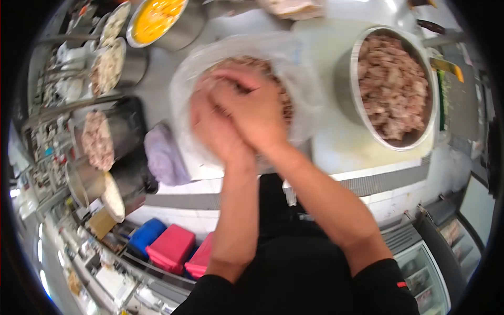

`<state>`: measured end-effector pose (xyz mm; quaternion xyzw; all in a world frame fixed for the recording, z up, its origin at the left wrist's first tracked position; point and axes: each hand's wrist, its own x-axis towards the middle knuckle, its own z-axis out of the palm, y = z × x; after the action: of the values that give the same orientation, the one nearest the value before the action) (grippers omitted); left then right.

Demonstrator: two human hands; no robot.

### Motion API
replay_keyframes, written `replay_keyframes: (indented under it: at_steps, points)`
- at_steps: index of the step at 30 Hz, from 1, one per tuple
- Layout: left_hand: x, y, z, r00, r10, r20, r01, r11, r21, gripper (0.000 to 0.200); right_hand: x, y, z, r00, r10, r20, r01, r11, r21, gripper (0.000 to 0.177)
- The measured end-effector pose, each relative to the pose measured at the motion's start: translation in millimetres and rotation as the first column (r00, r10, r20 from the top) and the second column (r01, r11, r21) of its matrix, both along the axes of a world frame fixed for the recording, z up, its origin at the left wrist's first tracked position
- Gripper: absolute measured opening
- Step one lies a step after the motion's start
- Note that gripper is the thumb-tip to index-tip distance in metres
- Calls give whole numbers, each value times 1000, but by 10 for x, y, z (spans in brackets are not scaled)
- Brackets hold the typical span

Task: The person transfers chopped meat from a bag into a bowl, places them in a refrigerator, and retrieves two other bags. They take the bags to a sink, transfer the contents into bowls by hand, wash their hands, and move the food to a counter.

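Pinkish-brown chopped meat (286,107) is held inside a crumpled, translucent plastic bag (307,86), apparently being pressed by an overlapped bare left hand (209,123) and right hand (254,110). Finger closure and hold cannot be told through blur; the next press would call for loose plastic kept clear.

1. The left hand (207,126) and right hand (254,107) overlapped, blurred, on the chopped meat (287,107) inside a clear plastic bag (310,94); whether the fingers gripped any was unclear.
2. To the right, a metal bowl (346,89) full of raw meat pieces (391,86) stood on a pale cutting board (336,152).
3. A folded purple cloth (164,155) lay just left of the bag, beside a black tray (139,123).
4. Beyond, at upper left, a metal pot (191,26) held yellow liquid (157,21).
5. Pink bins (170,247) and a blue bin (147,235) stood below the counter.
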<state>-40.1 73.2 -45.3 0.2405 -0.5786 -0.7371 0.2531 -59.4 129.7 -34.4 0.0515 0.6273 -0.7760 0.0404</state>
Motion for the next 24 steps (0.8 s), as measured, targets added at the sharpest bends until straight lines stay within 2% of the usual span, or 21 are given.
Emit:
replay_keyframes:
  at_steps: [1, 3, 4, 6, 7, 8, 9, 10, 12, 13, 15, 16, 17, 22, 24]
  points:
    - [24, 55, 68, 1000, -19, -13, 20, 999, 47, 25, 33, 80, 92, 1000, -19, -13, 20, 999, 47, 24]
    - [97, 162, 315, 993, -61, -100, 99, 898, 428, 29, 121, 212, 361, 995, 4, -99, -2, 1000, 22, 25]
    - [120, 283, 445, 992, -72, -108, 113, 888, 446, 29, 165, 323, 512, 994, -7, -106, 11, 999, 42, 25]
    - [126, 540, 752, 995, -43, -87, 75, 908, 411, 34, 224, 519, 780, 972, -87, -219, 114, 987, 112, 25]
    - [101, 676, 832, 994, -53, -93, 87, 906, 415, 34, 213, 640, 698, 952, -151, -267, 132, 987, -89, 26]
    - [72, 833, 892, 990, -84, -117, 107, 972, 209, 33, 189, 792, 735, 949, -161, -272, 143, 986, -85, 26]
    - [43, 995, 920, 983, -118, -138, 119, 993, -5, 31, 164, 966, 799, 906, -241, -349, 250, 968, -21, 25]
    - [-3, 1165, 921, 981, -130, -144, 132, 991, 4, 31, 146, 1150, 849, 849, -310, -428, 360, 932, 37, 24]
    - [-149, 1500, 908, 894, -299, -332, 184, 924, -336, 23, 91, 1526, 887, 844, -360, -398, 404, 914, 31, 25]
    - [-210, 1658, 910, 890, -307, -337, 192, 923, -335, 23, 58, 1698, 896, 843, -400, -360, 435, 900, 17, 25]
    - [-347, 1901, 916, 864, -399, -306, 404, 913, -48, 16, -24, 1996, 857, 851, -413, -326, 445, 895, 28, 25]
    - [-427, 1948, 871, 860, -404, -311, 409, 911, -51, 16, -61, 2122, 829, 863, -418, -286, 447, 894, 43, 25]
    - [-501, 1971, 789, 838, -446, -315, 443, 892, -85, 15, -84, 2228, 804, 866, -348, -360, 429, 886, 175, 26]
    - [-585, 1886, 732, 764, -595, -249, 565, 804, -187, 13, -158, 2572, 631, 899, -328, -291, 379, 915, 139, 28]
    - [-567, 1890, 720, 772, -608, -184, 569, 791, -225, 13, -130, 2648, 683, 950, -287, -124, 305, 938, 163, 27]
